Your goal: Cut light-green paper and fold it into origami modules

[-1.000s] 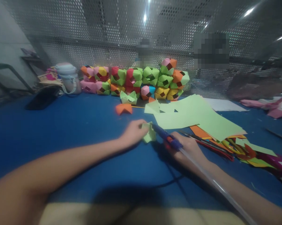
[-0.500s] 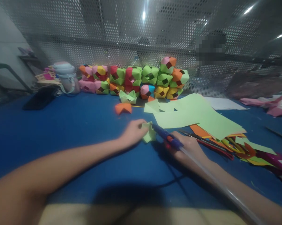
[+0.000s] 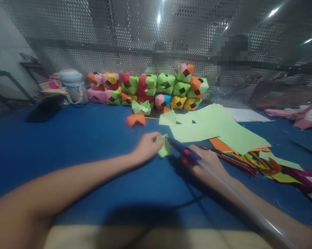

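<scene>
Between the fingers of my left hand is a small folded piece of light green paper, held just above the blue table. My right hand is wrapped round a blue glue gun, with a long clear glue stick running out of its back toward me. The gun's nozzle is at the upper right edge of the folded paper; whether it touches, I cannot tell. Beyond my left hand lie an orange folded paper piece and a light green open folded shape.
Colourful folded paper balls stand stacked before a perforated metal screen. Light green sheets lie right of centre, near scissors and paper scraps. A bottle and a dark phone are at left. A cord crosses the table.
Almost nothing differs. Both hands, the folded paper and the glue gun keep their places, with only a very slight shift of the view.
</scene>
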`<state>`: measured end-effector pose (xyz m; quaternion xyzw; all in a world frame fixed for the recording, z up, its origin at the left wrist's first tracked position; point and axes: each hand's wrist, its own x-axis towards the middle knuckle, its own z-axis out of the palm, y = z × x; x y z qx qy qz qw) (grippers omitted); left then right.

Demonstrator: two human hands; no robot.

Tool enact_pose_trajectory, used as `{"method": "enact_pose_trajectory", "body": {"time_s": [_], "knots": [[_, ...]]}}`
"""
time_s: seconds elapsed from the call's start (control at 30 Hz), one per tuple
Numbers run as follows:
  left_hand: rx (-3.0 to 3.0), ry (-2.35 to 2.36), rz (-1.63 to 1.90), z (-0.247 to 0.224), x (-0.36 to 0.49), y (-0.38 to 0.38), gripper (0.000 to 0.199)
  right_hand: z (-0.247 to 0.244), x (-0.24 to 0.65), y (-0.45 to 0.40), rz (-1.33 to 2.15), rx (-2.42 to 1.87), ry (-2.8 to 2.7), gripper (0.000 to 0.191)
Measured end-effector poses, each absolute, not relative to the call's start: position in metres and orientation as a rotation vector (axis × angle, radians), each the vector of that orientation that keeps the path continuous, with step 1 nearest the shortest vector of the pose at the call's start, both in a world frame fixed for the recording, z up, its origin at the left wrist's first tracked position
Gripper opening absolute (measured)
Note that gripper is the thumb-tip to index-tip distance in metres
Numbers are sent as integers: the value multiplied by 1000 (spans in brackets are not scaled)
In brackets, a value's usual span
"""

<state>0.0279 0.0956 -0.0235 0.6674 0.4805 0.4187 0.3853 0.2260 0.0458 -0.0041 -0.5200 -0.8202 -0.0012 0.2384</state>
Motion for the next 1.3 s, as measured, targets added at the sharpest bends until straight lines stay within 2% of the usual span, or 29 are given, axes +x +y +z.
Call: {"method": "enact_pose_trajectory", "body": {"time_s": [1.3], "knots": [[1789,1206,1010,-24,26,97,13,-4,228,49,118,-1415,-2229,23]]}}
